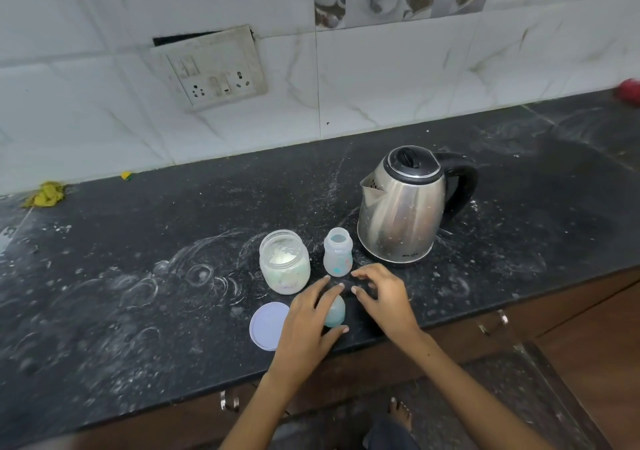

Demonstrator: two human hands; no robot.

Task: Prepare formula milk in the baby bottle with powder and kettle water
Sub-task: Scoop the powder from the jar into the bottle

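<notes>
Countertop (138,242): one kettle (401,207), one bottle (337,252).

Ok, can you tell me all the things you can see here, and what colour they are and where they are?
kettle: one, silver with black lid and handle, on the counter, right of the bottle
baby bottle: one, clear, open top, standing between jar and kettle
powder jar: one, clear with white powder, open, left of the bottle
jar lid: one, pale lilac, flat near the counter's front edge
bottle cap: one, pale blue-green, under the left hand
counter: one, black, dusted with white powder
socket panel: one, white, on the tiled wall
yellow cloth: one, far left by the wall
red thing: one, far right, cut off
left hand: grips the cap
right hand: open, fingers loosely curled, holds nothing
</notes>
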